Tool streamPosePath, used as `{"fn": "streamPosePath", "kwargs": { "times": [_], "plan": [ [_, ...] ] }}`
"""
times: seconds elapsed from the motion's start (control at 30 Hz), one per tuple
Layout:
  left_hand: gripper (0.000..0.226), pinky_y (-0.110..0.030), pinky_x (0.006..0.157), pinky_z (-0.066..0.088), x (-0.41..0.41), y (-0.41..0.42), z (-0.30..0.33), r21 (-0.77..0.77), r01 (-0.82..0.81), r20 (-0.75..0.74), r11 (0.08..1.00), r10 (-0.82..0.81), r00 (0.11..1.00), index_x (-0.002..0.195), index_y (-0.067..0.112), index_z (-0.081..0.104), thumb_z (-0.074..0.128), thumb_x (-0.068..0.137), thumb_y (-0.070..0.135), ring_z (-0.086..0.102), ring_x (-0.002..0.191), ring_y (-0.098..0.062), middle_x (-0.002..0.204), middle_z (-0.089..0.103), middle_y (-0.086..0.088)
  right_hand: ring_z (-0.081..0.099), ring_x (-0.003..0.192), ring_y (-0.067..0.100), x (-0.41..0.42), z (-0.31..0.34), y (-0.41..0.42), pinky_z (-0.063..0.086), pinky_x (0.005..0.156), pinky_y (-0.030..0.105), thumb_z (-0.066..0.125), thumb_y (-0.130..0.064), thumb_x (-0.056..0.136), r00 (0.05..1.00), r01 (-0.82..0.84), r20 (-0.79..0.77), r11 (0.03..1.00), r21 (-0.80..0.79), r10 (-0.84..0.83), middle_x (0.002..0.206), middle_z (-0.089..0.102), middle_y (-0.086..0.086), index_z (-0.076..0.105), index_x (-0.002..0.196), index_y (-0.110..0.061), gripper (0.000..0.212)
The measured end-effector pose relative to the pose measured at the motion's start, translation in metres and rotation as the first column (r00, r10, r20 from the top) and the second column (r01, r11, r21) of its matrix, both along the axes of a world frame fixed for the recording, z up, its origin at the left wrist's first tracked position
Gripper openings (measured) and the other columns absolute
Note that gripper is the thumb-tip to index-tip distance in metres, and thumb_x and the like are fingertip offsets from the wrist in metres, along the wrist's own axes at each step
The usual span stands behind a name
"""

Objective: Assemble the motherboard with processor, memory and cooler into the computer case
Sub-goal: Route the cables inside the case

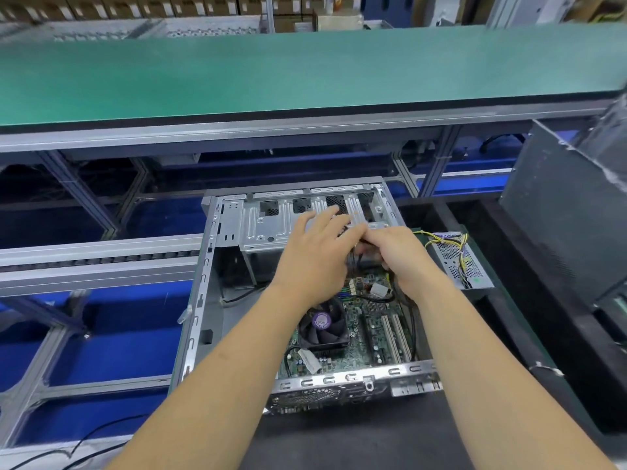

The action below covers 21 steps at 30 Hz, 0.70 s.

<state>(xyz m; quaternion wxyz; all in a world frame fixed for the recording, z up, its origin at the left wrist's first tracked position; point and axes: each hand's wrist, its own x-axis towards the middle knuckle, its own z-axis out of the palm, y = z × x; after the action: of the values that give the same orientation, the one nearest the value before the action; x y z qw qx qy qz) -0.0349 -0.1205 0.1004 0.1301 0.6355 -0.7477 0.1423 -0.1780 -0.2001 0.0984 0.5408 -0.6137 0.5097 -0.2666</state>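
An open silver computer case (203, 293) lies flat on the dark work mat. Inside it sits the green motherboard (369, 337), with a black cooler fan (324, 329) bearing a purple sticker and two white expansion slots to the fan's right. My left hand (315, 259) hovers over the board's far end with fingers spread, reaching toward the drive cage (268, 225). My right hand (397, 256) is closed around a bundle of dark cables (356, 257) just above the board's far right corner. The memory and processor are hidden.
A perforated metal power supply (458, 262) with yellow and black wires lies outside the case's right wall. A dark case panel (570, 212) leans at the right. A green conveyor shelf (271, 69) runs across the back. Aluminium rails (95, 259) lie left.
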Motion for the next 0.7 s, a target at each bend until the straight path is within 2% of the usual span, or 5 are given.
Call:
{"fn": "streamPosePath", "kwargs": {
  "times": [0.17, 0.33, 0.5, 0.63, 0.7],
  "plan": [
    [0.087, -0.042, 0.117, 0.017, 0.000, -0.001, -0.007, 0.185, 0.038, -0.074, 0.982, -0.024, 0.997, 0.155, 0.023, 0.024, 0.062, 0.077, 0.020, 0.015, 0.150, -0.023, 0.162, 0.023, -0.002, 0.034, 0.054, 0.011, -0.010, -0.004, 0.000, 0.026, 0.051, 0.025, 0.064, -0.038, 0.097, 0.994, -0.056, 0.109, 0.970, 0.237, 0.031, 0.060, 0.060, -0.006, 0.073, 0.076, -0.014, 0.033],
    [0.091, -0.048, 0.119, 0.017, -0.014, 0.007, 0.001, -0.033, 0.244, -0.174, 0.969, -0.246, 0.953, 0.155, 0.026, 0.028, 0.056, 0.068, 0.029, 0.017, 0.151, -0.024, 0.163, 0.021, -0.003, 0.031, 0.046, 0.009, -0.014, 0.002, 0.000, 0.027, 0.045, 0.022, 0.051, -0.028, 0.102, 0.863, -0.118, 0.469, 0.828, 0.549, -0.188, 0.058, 0.035, -0.003, 0.062, 0.073, -0.019, 0.032],
    [0.071, -0.049, 0.115, 0.026, -0.030, -0.002, 0.007, -0.016, 0.392, -0.160, 0.920, -0.389, 0.907, 0.146, 0.017, 0.046, 0.061, 0.078, 0.032, 0.033, 0.145, -0.027, 0.157, 0.037, -0.006, 0.063, 0.103, 0.016, -0.018, 0.012, 0.005, 0.043, 0.108, 0.025, 0.054, -0.016, 0.096, 0.710, -0.144, 0.574, 0.713, 0.686, -0.409, 0.096, 0.066, 0.007, 0.064, 0.103, -0.007, 0.015],
    [0.051, -0.042, 0.112, 0.032, -0.043, -0.009, 0.011, -0.094, 0.401, -0.275, 0.911, -0.411, 0.869, 0.138, 0.014, 0.055, 0.060, 0.090, 0.029, 0.049, 0.132, -0.022, 0.140, 0.057, -0.003, 0.062, 0.054, 0.005, -0.022, 0.008, 0.004, 0.052, 0.054, 0.013, 0.041, -0.017, 0.106, 0.746, -0.031, 0.516, 0.751, 0.659, -0.422, 0.062, 0.064, 0.000, 0.059, 0.084, -0.011, 0.029],
    [0.032, -0.042, 0.104, 0.040, -0.053, -0.013, 0.017, -0.057, 0.353, -0.410, 0.934, -0.344, 0.844, 0.126, 0.012, 0.063, 0.050, 0.099, 0.025, 0.056, 0.117, -0.020, 0.125, 0.065, -0.001, 0.067, 0.074, 0.012, -0.023, 0.008, 0.005, 0.054, 0.071, 0.021, 0.043, -0.021, 0.105, 0.758, -0.062, 0.521, 0.753, 0.655, -0.392, 0.078, 0.067, 0.005, 0.062, 0.089, -0.010, 0.027]
  ]
}}
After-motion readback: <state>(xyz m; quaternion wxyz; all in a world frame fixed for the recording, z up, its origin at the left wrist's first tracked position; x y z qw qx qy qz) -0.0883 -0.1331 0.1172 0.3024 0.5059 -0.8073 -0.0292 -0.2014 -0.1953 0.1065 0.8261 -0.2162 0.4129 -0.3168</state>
